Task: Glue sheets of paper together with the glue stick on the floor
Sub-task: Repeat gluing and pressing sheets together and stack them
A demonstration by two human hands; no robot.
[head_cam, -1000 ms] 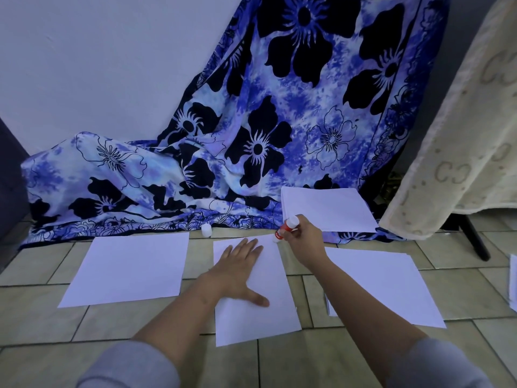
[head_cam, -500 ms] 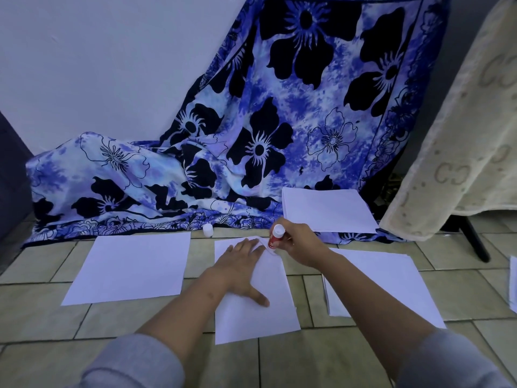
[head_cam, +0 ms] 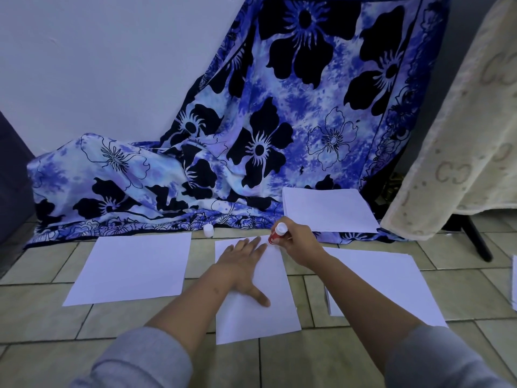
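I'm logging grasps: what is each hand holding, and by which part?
The right hand grips the glue stick by its red body; the left hand holds nothing, pressing flat on the middle sheet.

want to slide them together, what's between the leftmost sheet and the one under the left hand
Head view: only bare floor tile between leftmost sheet and middle sheet; a white cap sits just beyond.

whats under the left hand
The left hand lies flat on the middle sheet of paper, which rests on the tiled floor. Whether a second sheet lies beneath that one cannot be seen.
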